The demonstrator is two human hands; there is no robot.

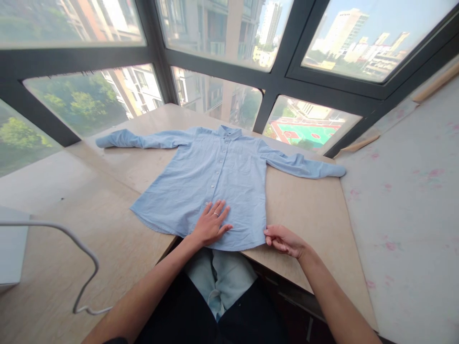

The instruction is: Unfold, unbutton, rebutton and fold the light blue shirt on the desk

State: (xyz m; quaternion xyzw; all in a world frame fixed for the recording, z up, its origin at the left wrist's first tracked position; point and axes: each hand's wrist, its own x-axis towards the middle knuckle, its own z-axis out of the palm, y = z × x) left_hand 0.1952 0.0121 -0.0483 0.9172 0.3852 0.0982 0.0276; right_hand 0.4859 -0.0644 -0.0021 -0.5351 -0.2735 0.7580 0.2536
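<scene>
A light blue button-up shirt (pixel 236 181) lies front side up, its collar toward the windows and both sleeves stretched out sideways. My left hand (pixel 212 223) rests flat on the lower front near the button line, fingers spread, a ring on one finger. At the lower right corner of the hem, my right hand (pixel 285 240) pinches the shirt's side edge between thumb and fingers. The hem hangs slightly past the table's front edge, above my lap.
The wooden tabletop (pixel 308 210) runs under the shirt and widens to the left. A grey cable (pixel 88 253) curves over the left side near a white box-like object (pixel 12 248). Dark window frames (pixel 222 57) border the back; a floral-papered wall (pixel 405 205) stands at the right.
</scene>
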